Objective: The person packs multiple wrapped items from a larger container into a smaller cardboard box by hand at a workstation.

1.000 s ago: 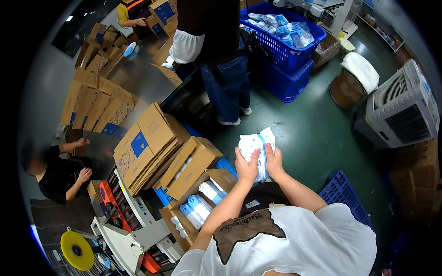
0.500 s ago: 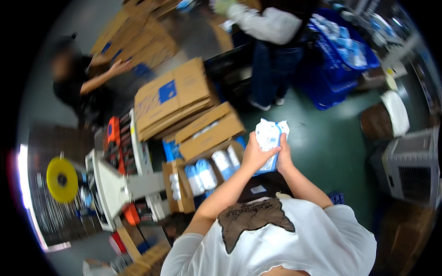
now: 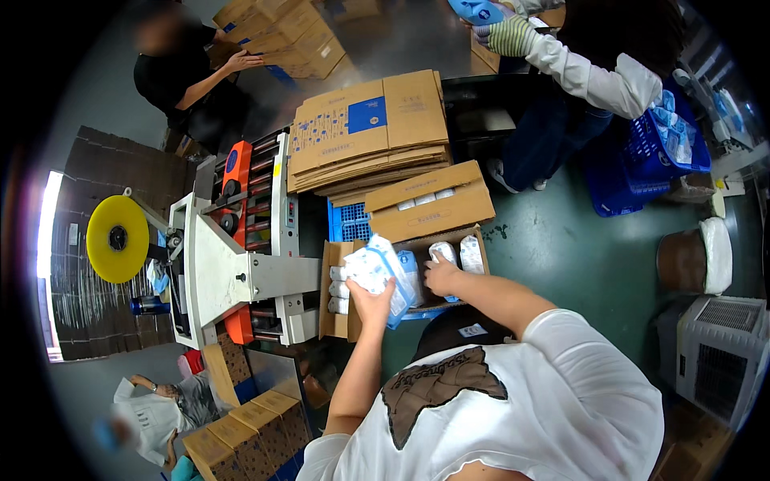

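A white soft pack with blue sides is held up in my left hand, over the left part of an open cardboard carton. My right hand reaches into that carton, its fingers bent onto a white-and-blue pack standing inside. To the right of it stands another such pack. Between my hands a bluer pack shows partly. Several white pack ends line the carton's left side. The tips of my right fingers are partly hidden.
Behind the carton lie a second carton of packs and a stack of flat cardboard. A roller machine with a white arm adjoins at left. A co-worker's gloved hand holds a blue pack near blue baskets.
Both hands were together on one pack, right of the carton. The left hand now holds a pack over the carton's left part; the right has gone into the carton. The view has shifted.
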`<act>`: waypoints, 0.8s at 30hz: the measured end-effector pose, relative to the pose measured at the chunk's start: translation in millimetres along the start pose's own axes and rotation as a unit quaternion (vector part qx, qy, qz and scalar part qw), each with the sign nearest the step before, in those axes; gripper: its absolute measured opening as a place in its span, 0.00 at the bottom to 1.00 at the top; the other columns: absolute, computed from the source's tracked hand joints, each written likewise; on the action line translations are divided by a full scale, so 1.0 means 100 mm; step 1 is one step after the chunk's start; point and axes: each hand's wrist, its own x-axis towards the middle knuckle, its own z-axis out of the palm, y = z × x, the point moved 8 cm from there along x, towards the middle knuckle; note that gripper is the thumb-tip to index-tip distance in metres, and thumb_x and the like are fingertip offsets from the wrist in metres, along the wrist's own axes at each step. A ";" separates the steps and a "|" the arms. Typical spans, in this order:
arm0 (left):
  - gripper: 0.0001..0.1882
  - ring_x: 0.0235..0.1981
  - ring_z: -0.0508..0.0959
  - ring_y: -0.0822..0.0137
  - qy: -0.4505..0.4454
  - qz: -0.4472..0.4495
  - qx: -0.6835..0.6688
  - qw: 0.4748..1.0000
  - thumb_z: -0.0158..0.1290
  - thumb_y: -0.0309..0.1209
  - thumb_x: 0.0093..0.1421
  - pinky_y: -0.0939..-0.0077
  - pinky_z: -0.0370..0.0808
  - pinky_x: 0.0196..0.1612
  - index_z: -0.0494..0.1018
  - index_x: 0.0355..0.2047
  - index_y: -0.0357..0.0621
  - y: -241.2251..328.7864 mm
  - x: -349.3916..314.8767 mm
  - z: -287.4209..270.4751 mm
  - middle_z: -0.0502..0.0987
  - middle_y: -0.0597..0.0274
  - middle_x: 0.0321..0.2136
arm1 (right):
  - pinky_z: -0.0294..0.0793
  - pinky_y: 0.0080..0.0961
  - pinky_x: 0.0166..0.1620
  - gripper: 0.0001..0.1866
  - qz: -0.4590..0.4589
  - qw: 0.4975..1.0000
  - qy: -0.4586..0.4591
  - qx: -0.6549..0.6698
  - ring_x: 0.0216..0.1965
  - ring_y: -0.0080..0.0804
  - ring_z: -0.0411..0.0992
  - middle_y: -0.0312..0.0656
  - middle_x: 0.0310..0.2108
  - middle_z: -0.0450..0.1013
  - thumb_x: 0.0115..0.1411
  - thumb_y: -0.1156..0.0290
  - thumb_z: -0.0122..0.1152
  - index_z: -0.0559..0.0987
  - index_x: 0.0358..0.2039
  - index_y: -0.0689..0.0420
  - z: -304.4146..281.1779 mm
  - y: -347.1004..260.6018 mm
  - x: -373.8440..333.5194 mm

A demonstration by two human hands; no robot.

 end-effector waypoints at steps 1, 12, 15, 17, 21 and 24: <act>0.37 0.43 0.71 0.58 -0.012 0.009 0.039 0.999 0.65 0.29 0.40 0.67 0.68 0.45 0.53 0.45 0.35 -0.06 0.00 0.05 0.68 0.48 0.40 | 0.33 0.60 0.59 0.19 -0.002 0.995 -0.078 -0.064 0.56 0.34 0.57 0.35 0.48 0.69 0.54 0.60 0.46 0.76 0.44 0.51 0.03 -0.01 -0.02; 0.38 0.42 0.67 0.47 -0.099 0.070 0.312 0.942 0.61 0.38 0.40 0.58 0.68 0.43 0.56 0.47 0.35 0.30 -0.11 0.67 0.65 0.46 0.40 | 0.33 0.64 0.57 0.32 0.186 0.977 -0.012 -0.100 0.65 0.37 0.38 0.32 0.61 0.53 0.54 0.46 0.47 0.66 0.56 0.49 0.20 0.23 0.07; 0.38 0.41 0.68 0.47 -0.181 0.178 0.248 0.935 0.61 0.38 0.40 0.57 0.68 0.43 0.56 0.47 0.35 0.44 -0.34 0.67 0.65 0.45 0.40 | 0.33 0.60 0.58 0.32 0.208 0.971 0.075 -0.093 0.65 0.33 0.41 0.33 0.62 0.52 0.55 0.43 0.42 0.66 0.55 0.49 0.28 0.35 0.24; 0.37 0.41 0.68 0.45 -0.196 0.130 0.301 0.924 0.61 0.38 0.39 0.56 0.69 0.42 0.55 0.47 0.37 0.32 -0.33 0.77 0.65 0.45 0.40 | 0.43 0.60 0.56 0.33 0.224 0.965 -0.078 0.112 0.64 0.37 0.44 0.34 0.62 0.51 0.56 0.45 0.41 0.56 0.60 0.44 0.36 0.50 0.39; 0.37 0.43 0.66 0.43 -0.181 -0.077 0.371 0.907 0.60 0.38 0.40 0.56 0.68 0.45 0.53 0.46 0.38 -0.24 -0.09 0.91 0.64 0.45 0.43 | 0.60 0.55 0.39 0.21 0.147 0.979 0.143 -0.007 0.61 0.40 0.45 0.37 0.52 0.65 0.53 0.61 0.51 0.74 0.48 0.49 0.17 0.34 0.20; 0.39 0.46 0.63 0.43 -0.124 -0.114 0.384 0.908 0.60 0.36 0.41 0.58 0.65 0.48 0.51 0.49 0.36 -0.44 -0.01 1.00 0.62 0.43 0.45 | 0.61 0.54 0.37 0.20 0.199 0.969 -0.145 0.011 0.58 0.46 0.47 0.38 0.55 0.61 0.53 0.65 0.52 0.74 0.48 0.54 0.38 0.41 0.40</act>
